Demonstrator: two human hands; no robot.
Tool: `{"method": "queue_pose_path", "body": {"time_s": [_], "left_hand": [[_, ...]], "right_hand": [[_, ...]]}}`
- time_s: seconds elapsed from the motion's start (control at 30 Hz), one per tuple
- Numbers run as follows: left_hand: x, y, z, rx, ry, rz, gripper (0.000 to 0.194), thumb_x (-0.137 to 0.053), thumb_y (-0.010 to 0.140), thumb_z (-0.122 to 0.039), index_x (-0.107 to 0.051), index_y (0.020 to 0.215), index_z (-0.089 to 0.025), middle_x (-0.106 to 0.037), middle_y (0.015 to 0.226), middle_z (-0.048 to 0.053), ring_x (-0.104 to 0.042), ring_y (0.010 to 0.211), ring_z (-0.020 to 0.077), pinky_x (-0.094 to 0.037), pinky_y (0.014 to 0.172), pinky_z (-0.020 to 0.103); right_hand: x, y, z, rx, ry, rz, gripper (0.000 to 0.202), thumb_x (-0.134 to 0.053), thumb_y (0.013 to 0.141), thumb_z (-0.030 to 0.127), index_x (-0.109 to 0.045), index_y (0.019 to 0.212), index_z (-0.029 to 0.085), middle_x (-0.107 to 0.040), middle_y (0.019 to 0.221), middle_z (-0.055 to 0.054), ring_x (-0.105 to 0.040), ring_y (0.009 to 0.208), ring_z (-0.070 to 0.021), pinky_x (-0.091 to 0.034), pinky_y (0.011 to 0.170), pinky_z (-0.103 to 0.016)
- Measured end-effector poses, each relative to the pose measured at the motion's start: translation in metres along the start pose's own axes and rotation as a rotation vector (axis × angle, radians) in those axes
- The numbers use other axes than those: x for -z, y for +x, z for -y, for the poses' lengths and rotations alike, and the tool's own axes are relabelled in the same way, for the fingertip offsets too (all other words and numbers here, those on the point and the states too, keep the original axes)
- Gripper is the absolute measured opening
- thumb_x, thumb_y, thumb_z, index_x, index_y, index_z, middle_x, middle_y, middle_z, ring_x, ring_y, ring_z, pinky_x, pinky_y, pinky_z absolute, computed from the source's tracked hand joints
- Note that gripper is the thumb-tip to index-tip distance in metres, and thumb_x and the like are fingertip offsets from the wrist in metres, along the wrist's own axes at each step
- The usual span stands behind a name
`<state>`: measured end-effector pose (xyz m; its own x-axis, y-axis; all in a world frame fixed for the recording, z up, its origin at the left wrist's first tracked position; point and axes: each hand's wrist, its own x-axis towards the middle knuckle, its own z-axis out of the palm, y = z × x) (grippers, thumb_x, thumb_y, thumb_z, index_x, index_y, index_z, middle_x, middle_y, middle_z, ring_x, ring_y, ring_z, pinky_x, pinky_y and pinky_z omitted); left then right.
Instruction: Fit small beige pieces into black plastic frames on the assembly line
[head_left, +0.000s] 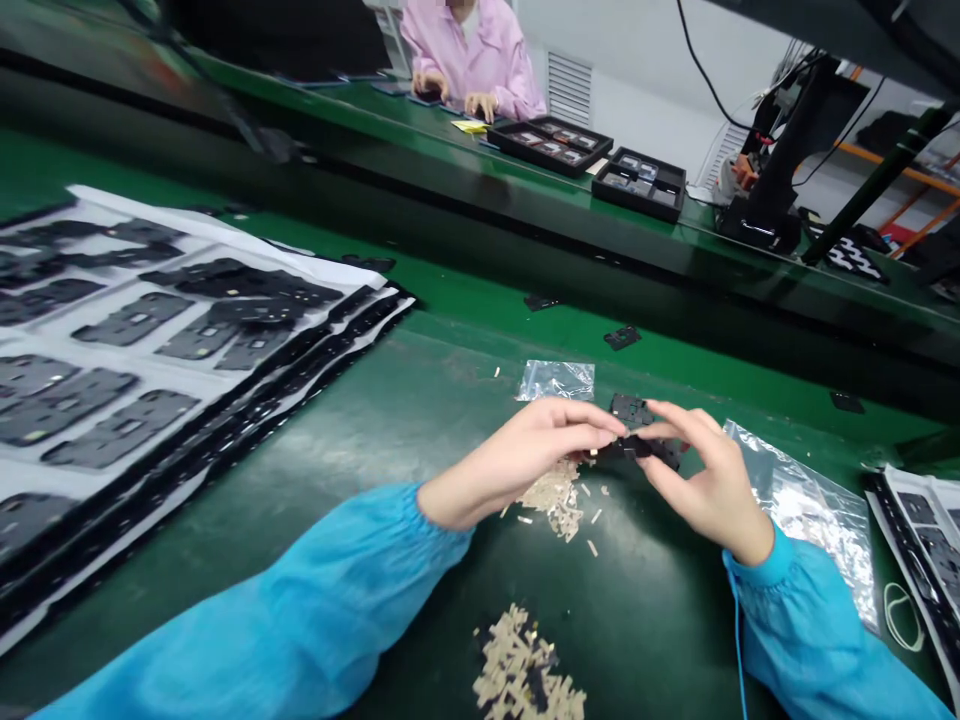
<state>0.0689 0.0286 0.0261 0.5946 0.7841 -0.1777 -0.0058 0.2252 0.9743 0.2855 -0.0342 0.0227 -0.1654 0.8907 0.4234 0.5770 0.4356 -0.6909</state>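
Note:
My right hand [701,475] grips a flat black plastic part [631,408] with small cut-outs, thumb below and fingers above. My left hand [551,445] reaches in from the other side, its thumb and fingertips pinched together at the part's edge. Whether those fingertips hold a small piece or the part itself is too small to tell. Below them lies a loose pile of small beige strips [556,495], partly behind my left hand. A second, larger heap of beige strips [521,670] sits nearer to me, with some dark bits among them.
Stacked trays of black parts [150,330] fill the left; another tray [934,530] stands at the right edge. Clear plastic bags [556,380] and a rubber band [902,617] lie on the green table. Across the bench, a person in pink [480,60] works beside black boxes [551,143].

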Motion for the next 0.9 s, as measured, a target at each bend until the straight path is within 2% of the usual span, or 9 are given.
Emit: {"method": "queue_pose_path", "body": {"time_s": [0.07, 0.13, 0.23, 0.37, 0.47, 0.53, 0.63, 0.77, 0.9], "left_hand": [[0.0, -0.018, 0.006, 0.05, -0.084, -0.011, 0.026, -0.065, 0.087, -0.038, -0.076, 0.088, -0.015, -0.069, 0.078, 0.004, -0.058, 0.07, 0.0149, -0.046, 0.066, 0.027], [0.002, -0.031, 0.011, 0.051, -0.019, -0.034, 0.034, -0.065, 0.089, -0.045, -0.073, 0.078, -0.014, -0.061, 0.067, 0.001, -0.051, 0.062, 0.0125, -0.041, 0.059, 0.025], [0.002, -0.041, 0.014, 0.026, 0.114, -0.067, 0.031, -0.07, 0.085, -0.042, -0.072, 0.073, -0.014, -0.056, 0.062, -0.002, -0.045, 0.057, 0.0106, -0.036, 0.055, 0.023], [-0.005, -0.047, 0.019, -0.003, -0.032, -0.139, 0.022, -0.075, 0.08, -0.037, -0.075, 0.081, -0.015, -0.068, 0.072, 0.0, -0.059, 0.068, 0.0146, -0.048, 0.066, 0.026], [-0.01, -0.048, 0.026, -0.017, -0.086, -0.206, 0.021, -0.078, 0.078, -0.036, -0.075, 0.084, -0.016, -0.073, 0.075, 0.002, -0.064, 0.072, 0.0162, -0.052, 0.07, 0.027], [-0.009, -0.048, 0.03, -0.01, -0.047, -0.265, 0.023, -0.075, 0.081, -0.038, -0.074, 0.082, -0.015, -0.072, 0.07, 0.002, -0.062, 0.064, 0.0142, -0.051, 0.063, 0.025], [-0.003, -0.047, 0.031, 0.031, -0.01, -0.326, 0.026, -0.073, 0.083, -0.04, -0.071, 0.086, -0.014, -0.071, 0.064, 0.002, -0.059, 0.056, 0.0128, -0.048, 0.055, 0.023], [0.001, -0.048, 0.027, 0.06, -0.017, -0.299, 0.039, -0.075, 0.081, -0.037, -0.068, 0.11, -0.012, -0.067, 0.061, -0.002, -0.057, 0.054, 0.0118, -0.046, 0.051, 0.021], [-0.004, -0.05, 0.023, 0.052, -0.04, -0.288, 0.056, -0.074, 0.081, -0.034, -0.061, 0.13, -0.011, -0.063, 0.06, -0.005, -0.053, 0.052, 0.0108, -0.044, 0.05, 0.021]], "right_hand": [[-0.009, -0.004, 0.007, -0.118, 0.113, -0.017, 0.042, -0.067, 0.088, 0.018, -0.065, 0.129, 0.025, -0.078, 0.091, -0.003, -0.065, 0.08, -0.0213, -0.051, 0.073, -0.036], [-0.016, -0.006, 0.012, -0.307, 0.286, -0.025, 0.041, -0.072, 0.084, 0.021, -0.067, 0.124, 0.023, -0.075, 0.081, -0.001, -0.061, 0.065, -0.017, -0.047, 0.061, -0.03], [-0.023, -0.007, 0.017, -0.53, 0.543, -0.012, 0.046, -0.079, 0.078, 0.026, -0.068, 0.122, 0.022, -0.072, 0.076, 0.001, -0.053, 0.058, -0.0125, -0.041, 0.053, -0.025], [-0.032, -0.008, 0.024, -0.69, 0.725, -0.031, 0.05, -0.085, 0.073, 0.03, -0.068, 0.118, 0.021, -0.069, 0.068, 0.002, -0.049, 0.053, -0.0097, -0.037, 0.05, -0.021], [-0.041, -0.01, 0.027, -0.74, 0.754, -0.047, 0.05, -0.086, 0.071, 0.032, -0.069, 0.117, 0.02, -0.069, 0.066, 0.002, -0.047, 0.05, -0.0091, -0.037, 0.048, -0.02], [-0.043, -0.011, 0.028, -0.72, 0.705, -0.076, 0.047, -0.085, 0.071, 0.031, -0.07, 0.115, 0.02, -0.073, 0.076, -0.001, -0.052, 0.057, -0.0116, -0.04, 0.049, -0.021], [-0.039, -0.009, 0.026, -0.667, 0.552, -0.133, 0.031, -0.081, 0.073, 0.03, -0.076, 0.101, 0.019, -0.074, 0.085, -0.004, -0.059, 0.069, -0.0159, -0.044, 0.054, -0.024], [-0.03, -0.004, 0.029, -0.665, 0.399, -0.115, 0.012, -0.076, 0.074, 0.03, -0.078, 0.077, 0.019, -0.07, 0.069, -0.002, -0.053, 0.06, -0.0139, -0.043, 0.055, -0.026], [-0.027, -0.006, 0.033, -0.691, 0.33, -0.047, 0.008, -0.072, 0.071, 0.025, -0.077, 0.071, 0.019, -0.069, 0.065, -0.001, -0.045, 0.054, -0.0116, -0.037, 0.051, -0.025]]}}
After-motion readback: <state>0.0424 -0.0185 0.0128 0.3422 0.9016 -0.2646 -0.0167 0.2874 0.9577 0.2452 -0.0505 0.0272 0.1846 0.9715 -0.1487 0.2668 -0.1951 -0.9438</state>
